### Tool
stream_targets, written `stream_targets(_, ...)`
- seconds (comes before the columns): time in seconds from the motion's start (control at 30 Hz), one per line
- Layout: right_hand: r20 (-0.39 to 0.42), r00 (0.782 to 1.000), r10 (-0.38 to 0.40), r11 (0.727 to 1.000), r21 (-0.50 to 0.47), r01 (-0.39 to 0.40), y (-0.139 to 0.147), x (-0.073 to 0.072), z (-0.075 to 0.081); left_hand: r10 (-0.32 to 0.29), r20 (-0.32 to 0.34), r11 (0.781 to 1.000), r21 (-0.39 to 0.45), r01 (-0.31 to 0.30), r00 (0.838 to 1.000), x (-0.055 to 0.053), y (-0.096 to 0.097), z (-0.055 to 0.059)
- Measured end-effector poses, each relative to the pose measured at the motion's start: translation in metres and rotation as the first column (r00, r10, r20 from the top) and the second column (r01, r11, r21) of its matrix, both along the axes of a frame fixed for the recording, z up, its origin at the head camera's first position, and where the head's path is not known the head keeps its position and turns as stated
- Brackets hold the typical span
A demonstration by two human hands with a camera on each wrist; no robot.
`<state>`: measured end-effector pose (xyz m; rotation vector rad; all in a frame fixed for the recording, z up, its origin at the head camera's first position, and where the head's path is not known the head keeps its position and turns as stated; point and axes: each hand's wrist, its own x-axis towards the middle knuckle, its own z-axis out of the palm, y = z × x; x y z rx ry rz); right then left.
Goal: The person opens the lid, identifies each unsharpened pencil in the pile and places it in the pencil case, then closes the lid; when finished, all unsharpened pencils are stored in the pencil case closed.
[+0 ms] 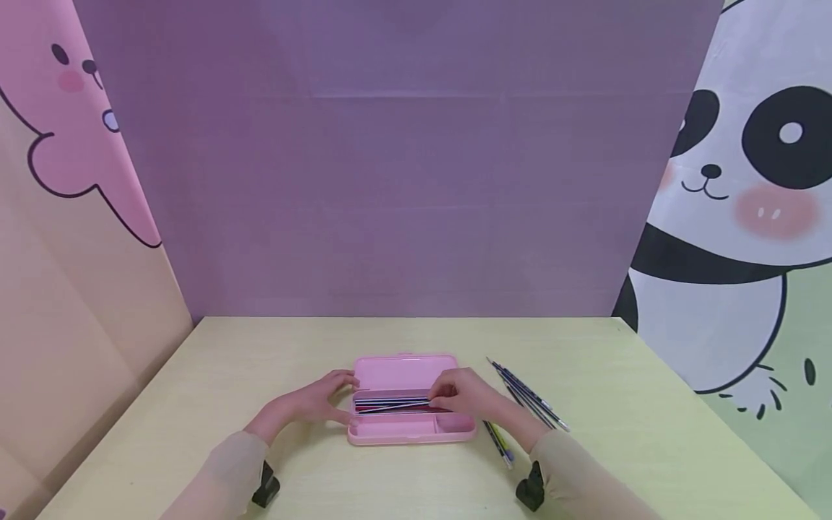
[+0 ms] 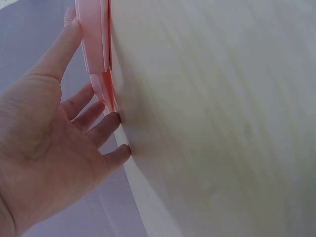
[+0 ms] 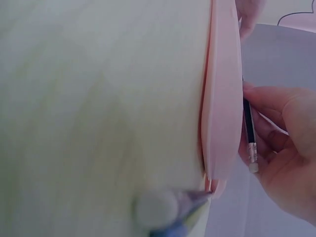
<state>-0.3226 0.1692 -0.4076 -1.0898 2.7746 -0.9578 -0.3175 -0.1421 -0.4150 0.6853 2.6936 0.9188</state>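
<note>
A pink pencil case (image 1: 393, 431) lies with its lid (image 1: 404, 373) folded back on the table. Several pencils (image 1: 386, 406) lie inside along its length. My left hand (image 1: 317, 401) is at the case's left end, its thumb against the near part and its fingertips by the lid; in the left wrist view the fingers are spread and loosely bent beside the case. Over the right half of the case, my right hand (image 1: 469, 393) pinches a dark pencil (image 3: 249, 123) between thumb and fingers, with its white eraser end sticking out towards the palm.
Right of the case, several dark pencils (image 1: 531, 396) lie slanted on the pale table (image 1: 292, 477). A few more pencils (image 1: 497, 442), one yellow-green, lie near the case's right end, partly under my right forearm. A purple backdrop (image 1: 403, 180) rises behind the table.
</note>
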Motion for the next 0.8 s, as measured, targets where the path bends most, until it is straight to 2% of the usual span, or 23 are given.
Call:
stream_targets(0.3, -0.035, 0.999, 0.009, 1.0, 0.008, -0.009, -0.0078, -0.0019, -0.0023, 0.001, 0.01, 1.0, 0.004, -0.001, 1.0, 0.0002, 0.0007, 0.0006)
stream_targets(0.47, -0.025, 1.0, -0.008, 1.0, 0.021, 0.008, -0.0083, -0.0017, -0.0018, -0.007, 0.002, 1.0, 0.006, 0.007, 1.0, -0.0016, -0.0003, -0.0013)
stream_targets(0.8, 0.072, 0.996, -0.052, 0.999, 0.009, 0.052, 0.0005, -0.0013, -0.0022, -0.007, 0.003, 1.0, 0.007, 0.007, 1.0, -0.0032, -0.0019, -0.0046)
